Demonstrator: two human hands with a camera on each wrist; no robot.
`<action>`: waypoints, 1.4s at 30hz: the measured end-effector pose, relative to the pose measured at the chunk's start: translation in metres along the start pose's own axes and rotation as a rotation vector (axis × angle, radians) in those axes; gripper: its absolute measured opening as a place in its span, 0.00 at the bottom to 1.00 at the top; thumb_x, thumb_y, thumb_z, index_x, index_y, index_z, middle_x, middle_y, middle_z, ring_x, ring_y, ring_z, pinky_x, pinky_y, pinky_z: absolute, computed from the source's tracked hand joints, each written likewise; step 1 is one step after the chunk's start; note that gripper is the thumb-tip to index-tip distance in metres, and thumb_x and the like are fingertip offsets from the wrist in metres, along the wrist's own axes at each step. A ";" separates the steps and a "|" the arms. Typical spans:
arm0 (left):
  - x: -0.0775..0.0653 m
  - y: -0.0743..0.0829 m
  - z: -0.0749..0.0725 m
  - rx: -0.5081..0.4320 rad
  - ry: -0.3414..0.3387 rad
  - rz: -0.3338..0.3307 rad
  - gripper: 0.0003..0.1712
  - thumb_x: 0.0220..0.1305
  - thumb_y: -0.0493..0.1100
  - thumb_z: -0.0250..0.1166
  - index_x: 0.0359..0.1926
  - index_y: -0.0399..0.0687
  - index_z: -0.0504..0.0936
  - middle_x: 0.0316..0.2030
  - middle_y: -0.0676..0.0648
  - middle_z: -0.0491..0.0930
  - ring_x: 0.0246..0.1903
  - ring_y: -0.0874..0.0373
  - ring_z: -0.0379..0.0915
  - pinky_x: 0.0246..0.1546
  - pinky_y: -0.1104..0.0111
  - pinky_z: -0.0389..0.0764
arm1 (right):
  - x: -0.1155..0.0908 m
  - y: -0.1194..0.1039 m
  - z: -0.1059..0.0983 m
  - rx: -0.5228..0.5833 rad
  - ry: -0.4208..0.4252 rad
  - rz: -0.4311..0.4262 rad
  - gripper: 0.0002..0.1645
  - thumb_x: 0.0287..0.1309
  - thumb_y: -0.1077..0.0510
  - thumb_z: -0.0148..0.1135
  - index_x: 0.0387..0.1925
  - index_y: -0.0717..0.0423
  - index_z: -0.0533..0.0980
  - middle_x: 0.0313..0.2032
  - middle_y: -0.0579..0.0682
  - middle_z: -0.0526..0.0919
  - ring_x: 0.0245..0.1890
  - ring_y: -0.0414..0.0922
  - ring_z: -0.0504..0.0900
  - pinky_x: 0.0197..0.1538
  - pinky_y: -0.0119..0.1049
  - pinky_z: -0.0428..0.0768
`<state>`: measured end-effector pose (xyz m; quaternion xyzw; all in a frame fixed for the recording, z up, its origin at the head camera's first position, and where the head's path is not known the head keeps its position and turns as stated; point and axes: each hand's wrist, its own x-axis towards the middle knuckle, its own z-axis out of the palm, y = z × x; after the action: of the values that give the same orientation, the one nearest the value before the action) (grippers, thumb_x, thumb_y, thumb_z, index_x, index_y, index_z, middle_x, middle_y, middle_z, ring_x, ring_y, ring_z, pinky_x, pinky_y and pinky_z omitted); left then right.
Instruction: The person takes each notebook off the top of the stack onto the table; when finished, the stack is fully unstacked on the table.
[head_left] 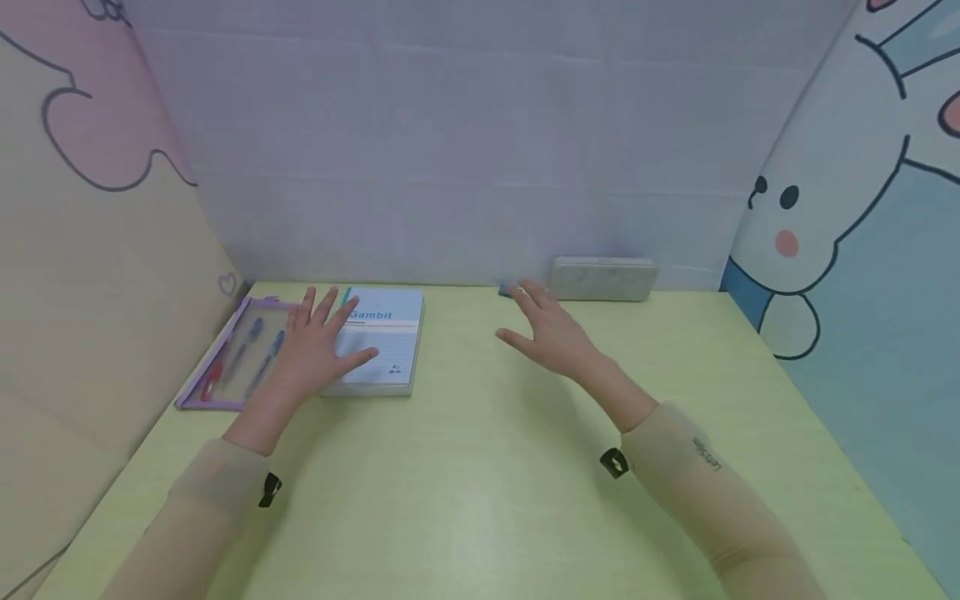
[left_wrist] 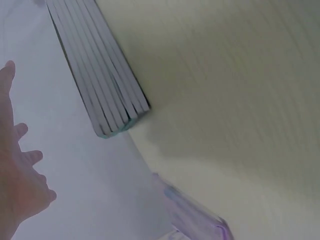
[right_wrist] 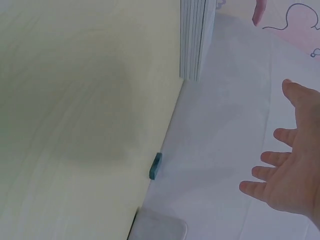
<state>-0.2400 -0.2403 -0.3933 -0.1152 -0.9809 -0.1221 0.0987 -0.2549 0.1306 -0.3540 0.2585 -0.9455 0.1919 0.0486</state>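
My left hand (head_left: 312, 348) is spread with straight fingers above the left side of a stack of notebooks (head_left: 390, 342), whose top cover reads "Gambit". In the left wrist view, a gap shows between the hand (left_wrist: 20, 175) and the stack's layered edges (left_wrist: 100, 70). Left of the stack lies a clear zip pouch (head_left: 232, 367) with purple trim and several pens inside, partly covered by the hand. My right hand (head_left: 551, 333) hovers over the table with fingers apart, holding nothing. Just behind its fingertips is a small blue-green block (right_wrist: 156, 166), mostly hidden in the head view.
A pale grey oblong case (head_left: 603, 279) stands at the table's back edge, right of the right hand. Behind it rises a whitish cloth wall (head_left: 465, 150). Cartoon-printed panels (head_left: 847, 233) border the light yellow-green table (head_left: 465, 492) on both sides.
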 end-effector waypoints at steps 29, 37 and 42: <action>0.014 -0.057 0.024 -0.298 -0.324 -0.183 0.61 0.52 0.69 0.64 0.72 0.37 0.48 0.66 0.26 0.53 0.64 0.27 0.43 0.57 0.34 0.54 | 0.081 -0.083 0.137 0.579 -0.197 0.184 0.46 0.56 0.43 0.65 0.70 0.51 0.55 0.58 0.52 0.73 0.48 0.44 0.74 0.52 0.37 0.74; 0.014 -0.053 0.020 -0.372 -0.335 -0.174 0.60 0.52 0.63 0.68 0.71 0.31 0.49 0.67 0.25 0.51 0.66 0.28 0.45 0.61 0.38 0.54 | 0.085 -0.082 0.148 0.614 -0.148 0.121 0.41 0.52 0.53 0.70 0.65 0.52 0.62 0.53 0.50 0.77 0.42 0.40 0.74 0.48 0.31 0.75; 0.017 -0.056 0.023 -0.413 -0.288 -0.171 0.59 0.51 0.60 0.70 0.70 0.30 0.51 0.67 0.26 0.50 0.66 0.28 0.42 0.62 0.37 0.50 | 0.085 -0.080 0.145 0.654 -0.139 0.100 0.41 0.51 0.55 0.70 0.65 0.53 0.63 0.55 0.50 0.76 0.46 0.41 0.74 0.52 0.33 0.75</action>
<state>-0.2737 -0.2839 -0.4233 -0.0657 -0.9452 -0.3102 -0.0780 -0.2860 -0.0291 -0.4445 0.2259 -0.8464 0.4693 -0.1109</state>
